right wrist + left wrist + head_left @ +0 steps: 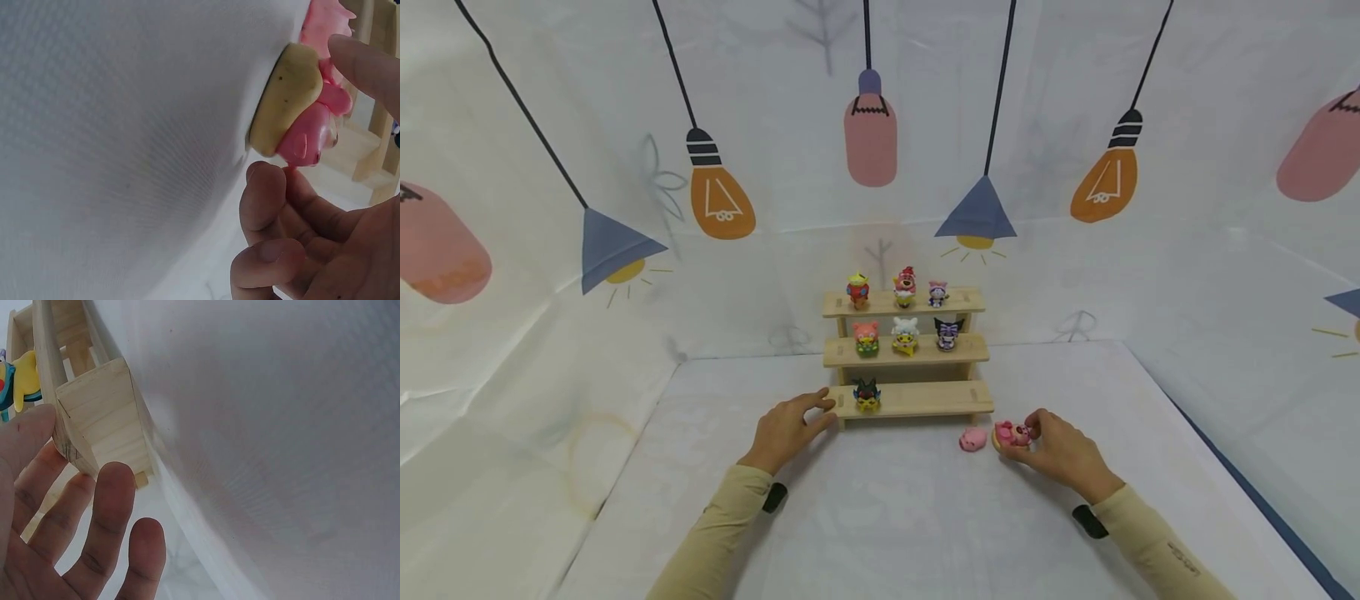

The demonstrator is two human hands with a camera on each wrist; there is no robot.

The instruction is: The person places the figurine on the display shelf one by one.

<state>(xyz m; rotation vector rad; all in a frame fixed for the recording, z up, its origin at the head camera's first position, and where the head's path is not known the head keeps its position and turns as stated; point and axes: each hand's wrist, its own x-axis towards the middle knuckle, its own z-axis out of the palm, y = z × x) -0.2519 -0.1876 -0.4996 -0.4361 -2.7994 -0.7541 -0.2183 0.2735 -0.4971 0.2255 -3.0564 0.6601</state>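
Observation:
My left hand [787, 425] is at the left end of the lowest board of a three-tier wooden display shelf [928, 400]. In the left wrist view its thumb and fingertips touch the board's corner [103, 403], the other fingers fairly straight. With thumb and fingers on either side, my right hand [1067, 454] pinches a pink figurine [1011, 434] on the white table. The right wrist view shows this figurine's yellow base [287, 100] at the table surface. Just left of it lies a smaller pink figurine [973, 439]. A black-and-yellow figurine [867, 395] stands on the lowest board.
Three figurines stand on the middle board, among them a white-hooded one [905, 335]. Three more stand on the top board, including a red-hatted bear [905, 287]. White sheeting printed with lamps [976, 212] surrounds the table [895, 517] behind and at both sides.

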